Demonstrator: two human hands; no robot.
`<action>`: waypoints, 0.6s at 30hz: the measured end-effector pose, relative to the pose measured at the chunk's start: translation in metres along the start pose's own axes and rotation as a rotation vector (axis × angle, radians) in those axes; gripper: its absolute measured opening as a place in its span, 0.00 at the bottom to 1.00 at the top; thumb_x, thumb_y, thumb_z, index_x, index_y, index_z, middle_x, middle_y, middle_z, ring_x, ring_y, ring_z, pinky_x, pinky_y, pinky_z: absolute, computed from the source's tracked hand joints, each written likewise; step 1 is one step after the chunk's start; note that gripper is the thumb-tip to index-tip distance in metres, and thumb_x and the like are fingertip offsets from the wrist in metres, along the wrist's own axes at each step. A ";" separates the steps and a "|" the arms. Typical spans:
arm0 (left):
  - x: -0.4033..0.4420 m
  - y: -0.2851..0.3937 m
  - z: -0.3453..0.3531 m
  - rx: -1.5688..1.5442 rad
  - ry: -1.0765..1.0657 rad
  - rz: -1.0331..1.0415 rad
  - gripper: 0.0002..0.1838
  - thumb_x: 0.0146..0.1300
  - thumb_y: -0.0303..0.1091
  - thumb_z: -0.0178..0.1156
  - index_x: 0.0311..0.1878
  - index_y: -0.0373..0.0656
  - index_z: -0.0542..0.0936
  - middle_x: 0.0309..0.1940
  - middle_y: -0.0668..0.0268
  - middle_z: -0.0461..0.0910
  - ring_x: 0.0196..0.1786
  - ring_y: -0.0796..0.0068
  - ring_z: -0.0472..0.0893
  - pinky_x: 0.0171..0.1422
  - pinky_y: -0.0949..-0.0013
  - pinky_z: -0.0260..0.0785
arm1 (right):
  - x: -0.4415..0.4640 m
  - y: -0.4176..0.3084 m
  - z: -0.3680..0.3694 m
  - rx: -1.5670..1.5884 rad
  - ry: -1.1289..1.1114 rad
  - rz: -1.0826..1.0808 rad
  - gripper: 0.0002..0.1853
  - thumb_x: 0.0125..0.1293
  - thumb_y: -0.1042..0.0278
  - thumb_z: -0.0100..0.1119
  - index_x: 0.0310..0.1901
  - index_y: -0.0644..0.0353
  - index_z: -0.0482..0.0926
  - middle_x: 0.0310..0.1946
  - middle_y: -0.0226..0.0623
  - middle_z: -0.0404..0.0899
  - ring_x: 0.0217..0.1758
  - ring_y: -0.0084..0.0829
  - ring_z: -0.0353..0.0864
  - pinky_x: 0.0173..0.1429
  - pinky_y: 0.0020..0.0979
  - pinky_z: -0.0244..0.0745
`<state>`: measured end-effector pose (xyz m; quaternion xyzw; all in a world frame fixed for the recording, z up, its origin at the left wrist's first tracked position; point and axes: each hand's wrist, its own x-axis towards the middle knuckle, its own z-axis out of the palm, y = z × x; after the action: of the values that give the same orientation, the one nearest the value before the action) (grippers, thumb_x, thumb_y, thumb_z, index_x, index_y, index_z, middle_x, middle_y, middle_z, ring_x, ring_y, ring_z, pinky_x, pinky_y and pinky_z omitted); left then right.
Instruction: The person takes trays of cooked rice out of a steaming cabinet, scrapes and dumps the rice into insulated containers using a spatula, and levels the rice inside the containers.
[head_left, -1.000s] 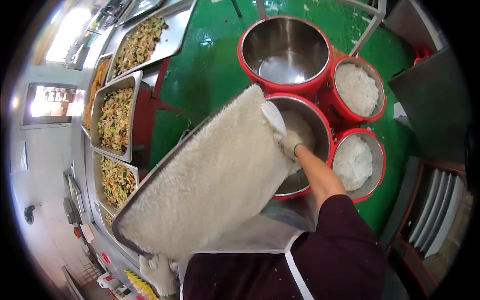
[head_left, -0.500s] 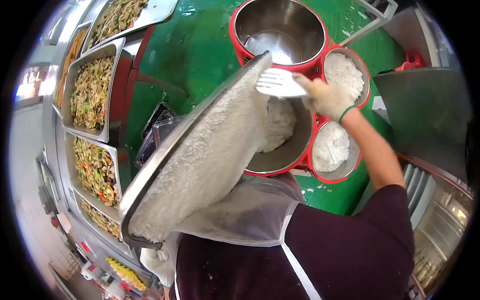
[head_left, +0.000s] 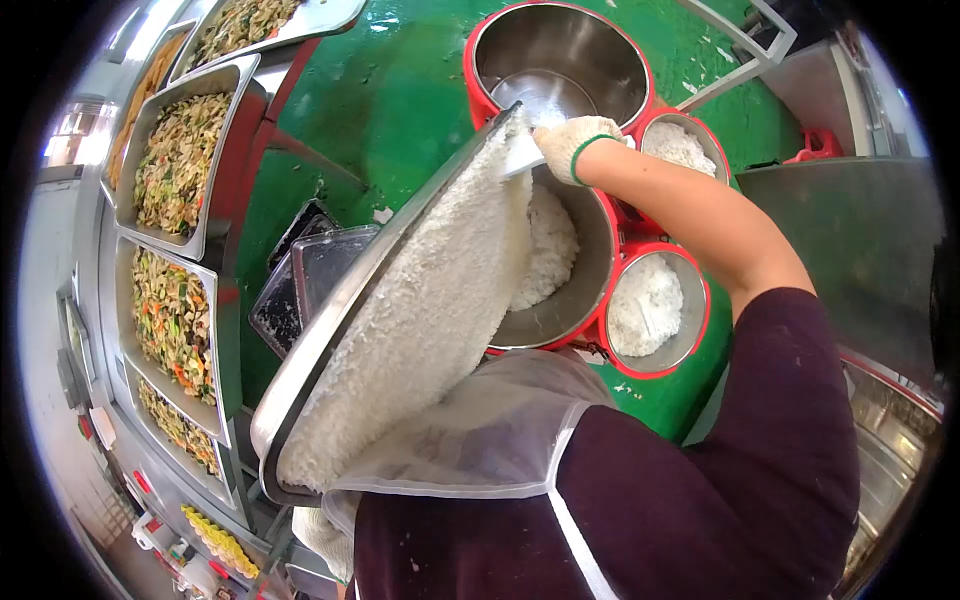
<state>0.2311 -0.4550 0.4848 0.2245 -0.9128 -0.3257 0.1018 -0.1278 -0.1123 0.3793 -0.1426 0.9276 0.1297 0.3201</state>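
A deep metal tray (head_left: 318,345) slants across the middle, loaded with white cooked rice (head_left: 415,290). My left hand (head_left: 322,540), in a knit glove, is at the tray's lower end; its fingers are mostly hidden, and it appears to hold the tray. My right hand (head_left: 578,140), also gloved, is closed around a white slotted scoop (head_left: 522,156), whose blade meets the rice at the tray's upper end. Below that end stands a red-rimmed steel pot (head_left: 588,275) with a mound of rice (head_left: 548,245) in it.
Another large red-rimmed pot (head_left: 560,65) has a bare bottom. Two smaller pots hold rice (head_left: 680,145) and more rice (head_left: 645,305). Along the left, metal trays of chopped vegetables (head_left: 180,165) line a counter. Dark plastic trays (head_left: 325,265) lie on the green floor (head_left: 400,60).
My right hand has moved left, bringing the scoop's blade into the rice at the tray's upper end. The view has shifted slightly; the tray remains slanted over the pot.
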 end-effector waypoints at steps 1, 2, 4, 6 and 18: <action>-0.002 -0.001 -0.001 0.001 0.005 0.000 0.08 0.53 0.17 0.62 0.37 0.36 0.82 0.22 0.74 0.76 0.22 0.88 0.66 0.27 0.78 0.56 | 0.000 -0.003 -0.001 0.003 -0.009 -0.030 0.25 0.71 0.67 0.44 0.69 0.51 0.65 0.53 0.48 0.82 0.53 0.48 0.84 0.49 0.54 0.80; -0.004 -0.002 -0.001 0.003 0.005 -0.001 0.08 0.53 0.17 0.62 0.37 0.36 0.82 0.22 0.73 0.76 0.22 0.87 0.66 0.27 0.78 0.57 | 0.005 -0.006 0.003 0.043 0.016 -0.020 0.24 0.69 0.68 0.47 0.67 0.53 0.67 0.53 0.47 0.82 0.54 0.48 0.84 0.50 0.52 0.80; -0.008 -0.004 -0.002 0.002 0.005 -0.004 0.08 0.53 0.17 0.62 0.37 0.36 0.82 0.22 0.73 0.76 0.22 0.87 0.66 0.27 0.77 0.57 | 0.018 -0.012 0.015 -0.004 -0.033 -0.034 0.24 0.68 0.69 0.50 0.66 0.56 0.69 0.53 0.46 0.82 0.54 0.47 0.84 0.51 0.51 0.80; -0.010 -0.005 -0.003 0.005 0.003 -0.008 0.08 0.53 0.17 0.62 0.37 0.36 0.83 0.22 0.72 0.77 0.22 0.86 0.67 0.28 0.77 0.58 | 0.026 -0.016 0.020 -0.064 -0.132 -0.045 0.23 0.64 0.70 0.55 0.62 0.61 0.75 0.55 0.46 0.81 0.56 0.47 0.83 0.52 0.46 0.80; -0.010 -0.001 -0.011 0.029 0.001 -0.011 0.10 0.52 0.17 0.63 0.38 0.36 0.83 0.23 0.70 0.78 0.23 0.83 0.70 0.29 0.75 0.63 | 0.028 -0.053 0.158 0.998 -0.122 0.705 0.37 0.67 0.41 0.42 0.61 0.69 0.75 0.63 0.55 0.73 0.67 0.47 0.74 0.68 0.38 0.67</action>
<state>0.2439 -0.4571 0.4920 0.2312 -0.9161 -0.3129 0.0971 -0.0426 -0.1142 0.2338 0.3475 0.8477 -0.2141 0.3387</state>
